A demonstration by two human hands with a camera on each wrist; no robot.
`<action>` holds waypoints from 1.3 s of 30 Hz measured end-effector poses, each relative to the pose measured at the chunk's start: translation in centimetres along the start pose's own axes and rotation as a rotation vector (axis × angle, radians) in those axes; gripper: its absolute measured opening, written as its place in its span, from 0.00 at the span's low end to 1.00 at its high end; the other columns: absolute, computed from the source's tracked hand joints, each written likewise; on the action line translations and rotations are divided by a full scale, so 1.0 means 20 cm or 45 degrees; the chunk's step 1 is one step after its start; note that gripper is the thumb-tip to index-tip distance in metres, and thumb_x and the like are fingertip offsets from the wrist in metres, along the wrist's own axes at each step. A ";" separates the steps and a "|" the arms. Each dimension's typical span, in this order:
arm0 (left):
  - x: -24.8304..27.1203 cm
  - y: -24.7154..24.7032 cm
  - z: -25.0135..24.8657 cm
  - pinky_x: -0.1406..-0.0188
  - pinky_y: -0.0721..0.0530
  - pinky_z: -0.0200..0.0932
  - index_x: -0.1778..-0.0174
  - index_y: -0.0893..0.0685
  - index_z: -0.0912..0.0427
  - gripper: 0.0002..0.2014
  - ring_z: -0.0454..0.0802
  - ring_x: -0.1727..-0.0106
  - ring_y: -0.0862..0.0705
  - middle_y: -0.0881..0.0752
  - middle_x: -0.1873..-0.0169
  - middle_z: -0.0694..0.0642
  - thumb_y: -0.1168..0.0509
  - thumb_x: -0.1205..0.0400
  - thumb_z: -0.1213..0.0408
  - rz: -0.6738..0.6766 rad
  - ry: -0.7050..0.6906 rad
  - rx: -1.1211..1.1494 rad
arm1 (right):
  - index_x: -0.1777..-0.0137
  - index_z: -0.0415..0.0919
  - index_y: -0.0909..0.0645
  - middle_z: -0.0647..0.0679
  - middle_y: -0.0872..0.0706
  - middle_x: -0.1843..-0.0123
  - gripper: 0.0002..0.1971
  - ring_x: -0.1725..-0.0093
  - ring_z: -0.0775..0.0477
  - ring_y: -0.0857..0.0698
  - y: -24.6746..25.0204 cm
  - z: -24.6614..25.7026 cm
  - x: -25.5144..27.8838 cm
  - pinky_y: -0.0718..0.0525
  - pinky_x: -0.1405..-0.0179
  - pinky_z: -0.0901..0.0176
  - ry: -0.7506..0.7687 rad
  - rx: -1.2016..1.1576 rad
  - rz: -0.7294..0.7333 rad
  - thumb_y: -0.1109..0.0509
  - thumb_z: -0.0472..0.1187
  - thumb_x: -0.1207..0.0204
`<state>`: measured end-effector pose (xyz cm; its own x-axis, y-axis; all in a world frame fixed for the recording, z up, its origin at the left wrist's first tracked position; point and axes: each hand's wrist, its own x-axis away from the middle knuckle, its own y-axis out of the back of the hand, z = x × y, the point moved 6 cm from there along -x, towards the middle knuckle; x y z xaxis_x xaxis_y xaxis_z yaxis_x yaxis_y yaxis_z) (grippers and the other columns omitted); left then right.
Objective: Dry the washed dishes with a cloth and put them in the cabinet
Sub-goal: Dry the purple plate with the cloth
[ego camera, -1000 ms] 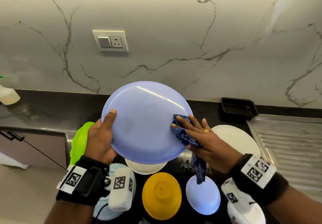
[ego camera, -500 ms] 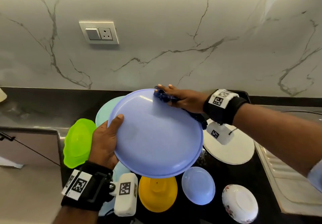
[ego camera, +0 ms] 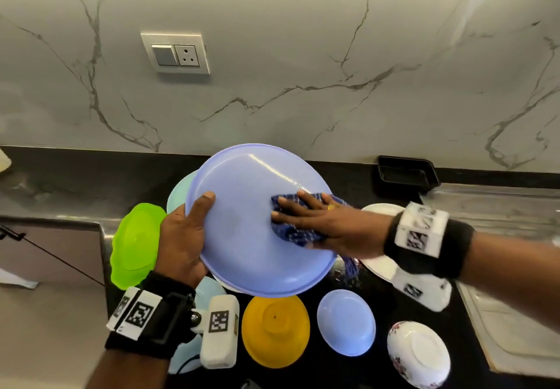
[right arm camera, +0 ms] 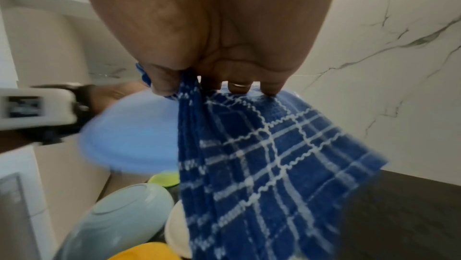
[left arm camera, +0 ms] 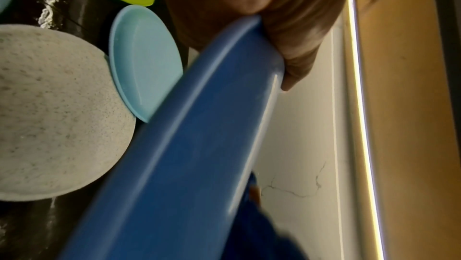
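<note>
A large lavender-blue plate point(ego camera: 242, 237) is held tilted above the counter, its face toward me. My left hand point(ego camera: 188, 234) grips its left rim, thumb on the face and fingers behind. The left wrist view shows the same plate point(left arm camera: 187, 165) edge-on under my left hand point(left arm camera: 286, 47). My right hand point(ego camera: 312, 222) presses a blue checked cloth point(ego camera: 297, 231) flat against the right half of the plate's face. In the right wrist view my right hand point(right arm camera: 212, 37) pinches the bunched cloth point(right arm camera: 262, 155) with its thumb, and the loose end hangs down beside the plate point(right arm camera: 129, 136).
On the black counter point(ego camera: 75, 182) below lie a green plate point(ego camera: 136, 243), a pale teal plate point(ego camera: 178, 194), an upturned yellow bowl point(ego camera: 275, 331), a small blue plate point(ego camera: 347, 322), a floral white bowl point(ego camera: 418, 355) and a white plate point(ego camera: 378, 216). A black tray point(ego camera: 407, 173) and steel drainboard point(ego camera: 500, 207) are at right.
My right hand has slid the cloth from the plate's top rim down onto the right half of its face. The left hand keeps its grip on the rim.
</note>
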<state>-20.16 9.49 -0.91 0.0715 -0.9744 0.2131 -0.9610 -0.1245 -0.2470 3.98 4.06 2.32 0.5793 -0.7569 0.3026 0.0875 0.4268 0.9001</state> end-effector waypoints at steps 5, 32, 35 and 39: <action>0.06 -0.04 0.05 0.48 0.11 0.57 0.43 0.11 0.66 0.13 0.71 0.43 0.11 0.07 0.49 0.63 0.30 0.16 0.60 0.025 -0.061 -0.093 | 0.13 0.62 0.56 0.62 0.63 0.12 0.31 0.13 0.46 0.63 0.21 -0.09 -0.34 0.60 0.17 0.31 -0.078 -0.134 -0.038 0.45 0.47 0.10; 0.11 -0.06 -0.06 0.56 0.10 0.38 0.39 0.13 0.65 0.29 0.43 0.58 0.08 0.06 0.62 0.48 0.48 0.12 0.43 0.127 -0.231 -0.134 | 0.12 0.55 0.54 0.59 0.61 0.11 0.30 0.13 0.45 0.65 0.36 0.13 -0.55 0.62 0.17 0.29 -0.002 -0.243 -0.133 0.45 0.47 0.10; 0.08 -0.05 -0.05 0.27 0.19 0.61 0.27 0.17 0.61 0.45 0.58 0.33 0.12 0.11 0.36 0.63 0.51 0.21 0.26 0.143 -0.105 0.072 | 0.12 0.59 0.54 0.60 0.60 0.11 0.32 0.12 0.41 0.64 0.27 0.28 -0.52 0.61 0.18 0.26 0.191 -0.073 -0.134 0.42 0.48 0.11; 0.06 -0.04 0.00 0.29 0.20 0.71 0.26 0.19 0.66 0.49 0.68 0.32 0.14 0.14 0.34 0.70 0.51 0.25 0.26 0.202 0.182 0.266 | 0.13 0.61 0.56 0.62 0.64 0.12 0.33 0.14 0.42 0.70 0.09 0.46 -0.36 0.63 0.20 0.28 0.413 0.111 -0.023 0.42 0.50 0.11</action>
<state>-19.41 8.38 -0.39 -0.1280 -0.9504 0.2836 -0.8804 -0.0227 -0.4737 -7.44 5.69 4.67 0.8071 -0.5611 0.1837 0.0384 0.3605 0.9320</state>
